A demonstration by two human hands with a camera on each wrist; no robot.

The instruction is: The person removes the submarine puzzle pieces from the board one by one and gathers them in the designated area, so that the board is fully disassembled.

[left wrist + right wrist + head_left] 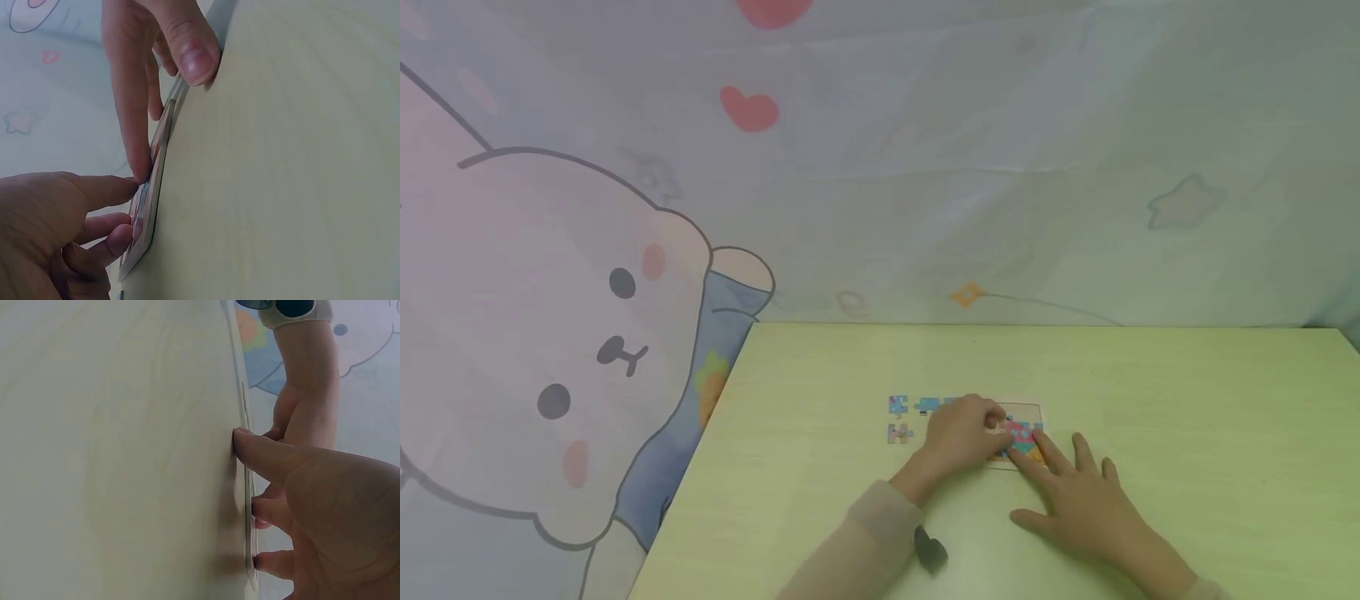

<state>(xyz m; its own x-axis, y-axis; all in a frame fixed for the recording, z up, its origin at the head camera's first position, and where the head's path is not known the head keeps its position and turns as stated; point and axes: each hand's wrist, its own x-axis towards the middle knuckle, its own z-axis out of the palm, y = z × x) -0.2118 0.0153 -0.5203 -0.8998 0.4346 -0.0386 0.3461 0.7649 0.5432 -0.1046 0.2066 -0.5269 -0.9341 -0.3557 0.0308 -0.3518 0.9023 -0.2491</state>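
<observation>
A thin puzzle board (1033,410) lies on the table, its right part filled with a pink, teal and orange picture. My left hand (958,437) reaches over its middle from the left. In the left wrist view, the left thumb (109,190) touches the board's face beside the right index fingertip, the other fingers bent below it; I cannot tell whether a piece is between them. My right hand (1082,500) is spread, with index and middle fingertips on the picture. The right thumb (256,447) rests near the board's front edge.
Loose jigsaw pieces lie left of the board: one blue (898,405), one pinkish (898,434), another blue one (928,406) partly beside the left hand. The pale table (820,500) ends at a printed cloth backdrop (925,208). A dark object (930,550) shows at the left sleeve.
</observation>
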